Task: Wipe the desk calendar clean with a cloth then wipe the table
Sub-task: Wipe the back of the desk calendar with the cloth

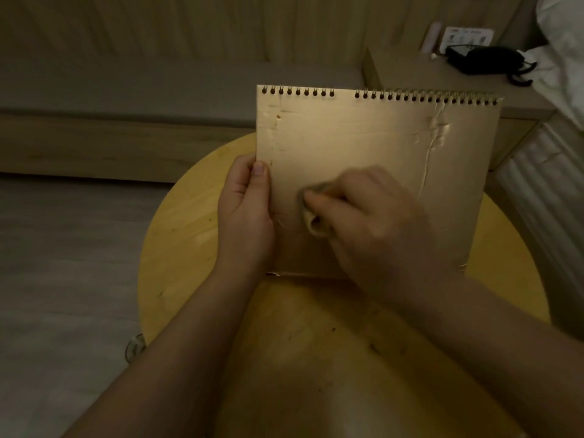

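The desk calendar [363,143] is a tan card board with a wire spiral along its top edge. It stands tilted on the round yellow wooden table [189,222], its blank back facing me. My left hand [246,213] grips the calendar's left edge, thumb on the front. My right hand [373,222] presses a small crumpled cloth [311,213] against the lower middle of the card. Creases and dents mark the card's left and right sides.
Dark specks lie on the table's near part [373,346]. A bedside unit at the back right carries a black telephone [486,60] and a small card [467,37]. White bedding [559,58] lies at the far right. A glass object [134,347] sits on the floor left of the table.
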